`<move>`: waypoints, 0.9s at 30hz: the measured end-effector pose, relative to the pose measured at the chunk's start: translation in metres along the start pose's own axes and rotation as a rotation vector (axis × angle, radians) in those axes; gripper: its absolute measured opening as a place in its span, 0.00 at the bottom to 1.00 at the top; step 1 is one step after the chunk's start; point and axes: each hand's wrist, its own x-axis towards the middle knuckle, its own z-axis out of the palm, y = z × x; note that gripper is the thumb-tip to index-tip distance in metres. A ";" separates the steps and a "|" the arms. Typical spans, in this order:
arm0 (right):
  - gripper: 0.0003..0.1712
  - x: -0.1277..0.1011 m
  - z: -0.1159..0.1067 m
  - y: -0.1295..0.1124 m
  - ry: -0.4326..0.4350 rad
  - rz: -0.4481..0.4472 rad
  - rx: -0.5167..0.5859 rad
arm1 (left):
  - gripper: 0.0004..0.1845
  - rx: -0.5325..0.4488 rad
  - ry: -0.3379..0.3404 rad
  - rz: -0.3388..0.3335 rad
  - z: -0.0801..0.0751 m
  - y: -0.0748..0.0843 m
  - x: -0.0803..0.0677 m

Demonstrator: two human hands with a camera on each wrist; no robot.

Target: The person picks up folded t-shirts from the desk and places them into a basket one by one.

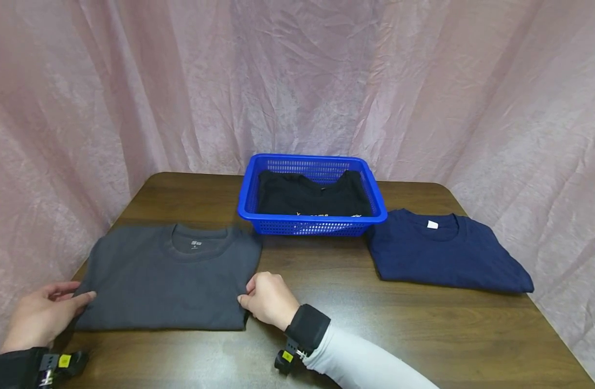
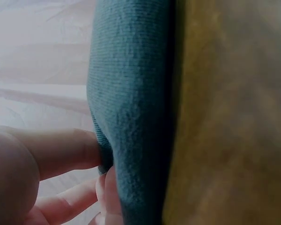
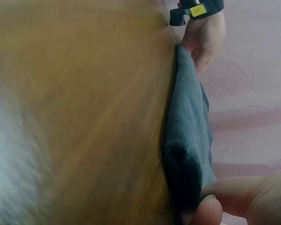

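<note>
The folded grey T-shirt (image 1: 168, 278) lies flat at the near left of the brown table (image 1: 326, 302), collar toward twelve o'clock, a small white label inside the neck. The left hand (image 1: 44, 313) pinches its edge at nine o'clock, thumb on top and fingers tucked under, as the left wrist view shows; the right hand (image 1: 268, 300) pinches the lower corner at about four o'clock in the same way. The cloth looks soft and matte, several layers thick at the folded edge. My worry is that an uneven lift would let the layers slide apart and the fold sag open in the middle, since only two edge points are held. At one o'clock stands a blue basket (image 1: 251, 189) holding a black shirt (image 1: 312, 197); at three o'clock lies a folded navy shirt (image 1: 443, 254). A pink curtain (image 1: 297, 81) hangs behind.
</note>
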 end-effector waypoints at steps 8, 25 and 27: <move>0.11 -0.015 0.000 0.002 -0.022 0.021 0.062 | 0.36 0.036 -0.033 -0.059 0.002 -0.008 -0.015; 0.34 0.002 -0.030 0.004 -0.100 0.104 0.206 | 0.42 0.085 -0.089 -0.056 -0.009 -0.017 0.007; 0.42 0.009 -0.030 0.001 -0.105 0.122 0.256 | 0.43 0.135 -0.082 -0.025 -0.010 -0.013 0.012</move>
